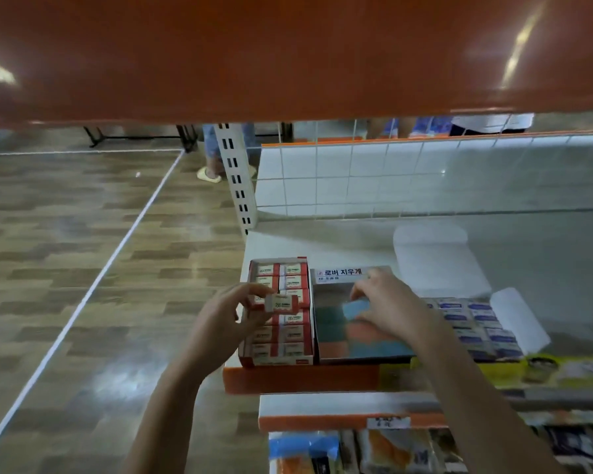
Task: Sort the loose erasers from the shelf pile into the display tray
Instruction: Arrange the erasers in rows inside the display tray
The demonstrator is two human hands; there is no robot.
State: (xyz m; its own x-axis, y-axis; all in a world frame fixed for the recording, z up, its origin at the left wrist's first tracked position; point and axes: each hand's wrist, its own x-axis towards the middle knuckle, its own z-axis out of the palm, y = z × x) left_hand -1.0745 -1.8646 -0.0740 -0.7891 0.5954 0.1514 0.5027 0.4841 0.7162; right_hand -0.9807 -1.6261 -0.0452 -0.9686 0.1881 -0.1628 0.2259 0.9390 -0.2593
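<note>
head view: my left hand (227,313) pinches a red-and-white eraser (282,302) between thumb and fingertips, holding it just above the red display tray (277,311) at the shelf's front left corner. the eraser's long axis runs from nine to three o'clock, the same way the packed erasers lie in the tray's two columns, so i judge the coming move needs no turn of the wrist, only a short drop toward one o'clock from the palm into whichever slot is free; blur hides which that is. my right hand (387,306) is curled over the neighbouring grey box (360,319), the one with korean lettering on its raised flap, fingers bent round a pale blue eraser (356,307) that sits among blurred orange, green and blue blocks; whether it is lifted or only touched i cannot tell. the red tray lies at nine o'clock from that right hand, touching the grey box's wall, and the left hand is plainly the nearer to it. at three o'clock, a further tray of blue-labelled erasers (473,323) sits on the white shelf (322,241).
</note>
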